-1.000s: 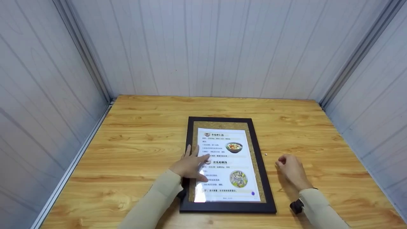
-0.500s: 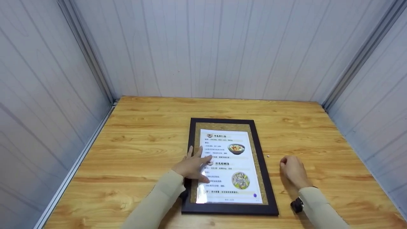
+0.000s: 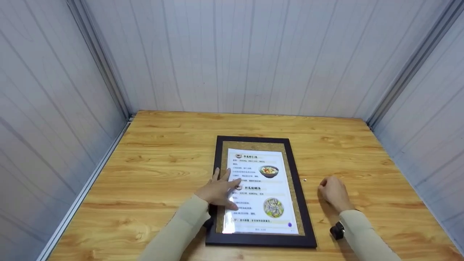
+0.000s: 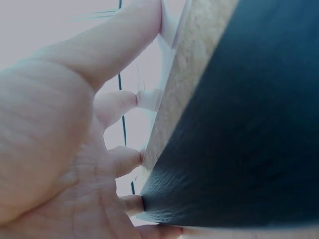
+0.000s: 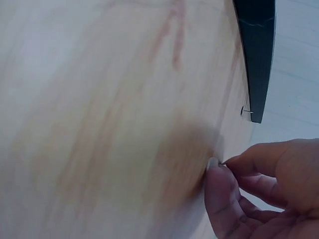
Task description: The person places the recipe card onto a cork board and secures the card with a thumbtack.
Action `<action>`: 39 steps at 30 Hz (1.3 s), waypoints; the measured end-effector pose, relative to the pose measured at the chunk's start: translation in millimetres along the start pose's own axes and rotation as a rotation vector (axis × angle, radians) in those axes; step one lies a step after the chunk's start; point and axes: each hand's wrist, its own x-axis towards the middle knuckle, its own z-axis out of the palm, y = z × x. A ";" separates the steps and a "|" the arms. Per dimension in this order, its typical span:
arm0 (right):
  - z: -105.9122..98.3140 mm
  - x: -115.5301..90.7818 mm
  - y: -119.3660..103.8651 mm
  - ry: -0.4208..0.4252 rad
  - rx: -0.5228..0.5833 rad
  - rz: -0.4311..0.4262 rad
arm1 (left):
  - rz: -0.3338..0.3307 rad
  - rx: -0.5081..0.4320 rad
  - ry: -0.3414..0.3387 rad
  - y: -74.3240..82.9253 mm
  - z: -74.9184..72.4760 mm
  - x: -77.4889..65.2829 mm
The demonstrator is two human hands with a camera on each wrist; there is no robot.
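Vs 1 s ago: nearly the same, head view drifted slightly. My left hand (image 3: 216, 190) stays spread on the sheet (image 3: 272, 188), covering some left-side text; right hand (image 3: 333, 192) stays low on the counter (image 3: 163, 156), thumb and finger pinching a tiny item (image 5: 221, 164), can't tell what. 1 loose pin (image 3: 304, 179) lies between it and the framed corkboard (image 3: 261, 240). Purple dot (image 3: 289, 224) at sheet's lower right. Sheet lies on the corkboard, long axis near-far, headings toward far wall (image 3: 232, 58).
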 end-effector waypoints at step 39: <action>27.2 66.2 -70.5 0.047 0.409 -0.050 | -0.007 0.017 0.023 0.9 2.5 -1.3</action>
